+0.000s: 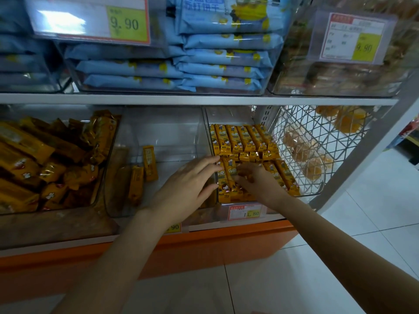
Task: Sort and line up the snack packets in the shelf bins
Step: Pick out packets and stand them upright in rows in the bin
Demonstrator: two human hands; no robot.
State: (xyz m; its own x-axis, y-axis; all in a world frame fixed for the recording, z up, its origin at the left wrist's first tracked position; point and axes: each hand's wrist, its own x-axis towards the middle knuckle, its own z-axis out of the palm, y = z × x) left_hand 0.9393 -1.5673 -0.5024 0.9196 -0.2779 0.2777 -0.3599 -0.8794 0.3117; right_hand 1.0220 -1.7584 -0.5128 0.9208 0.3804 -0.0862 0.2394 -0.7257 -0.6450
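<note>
Head view: glossy yellow foil snack packets (244,141), slim and oblong, seen lined in rows inside clear plastic bin (207,132) at right of lower shelf. Left hand (188,182) laid flat, fingers straight, against front-row packets. Right hand (258,180) bent over same row; grasp cannot be told, blurred. Loose heap (45,155) piled in left bin. Orange shelf base (204,245) set on white tiled floor (340,245).

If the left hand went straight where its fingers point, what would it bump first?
Probably the yellow snack packets in the right clear bin: the left hand points up and rightward at their front row. Its fingertips may touch the bin's wall first; depth is unclear.
</note>
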